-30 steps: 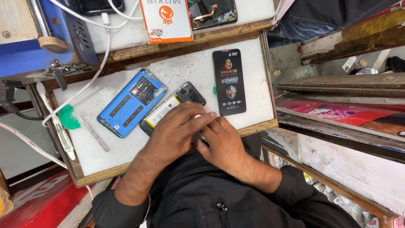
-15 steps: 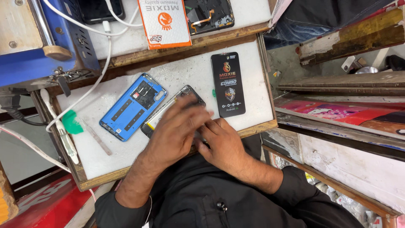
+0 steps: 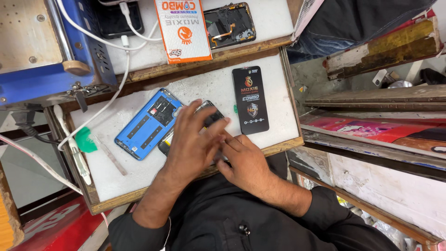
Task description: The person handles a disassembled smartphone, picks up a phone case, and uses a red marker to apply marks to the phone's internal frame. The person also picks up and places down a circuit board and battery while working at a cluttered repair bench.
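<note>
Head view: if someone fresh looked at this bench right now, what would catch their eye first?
Both hands meet at the front edge of the white work mat: the left hand lies over an opened phone, with the right hand against it. Just to the left lies a bright blue phone back cover, inner side up; to the right, a black screen-part package. An orange and white box sits on the shelf behind.

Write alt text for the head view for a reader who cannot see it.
Seen from above, a left hand and right hand press together on an opened dark phone lying on a white tray. A blue back cover lies just left of the phone, a black screen panel to its right, and a green-tipped tool near the tray's left edge.
</note>
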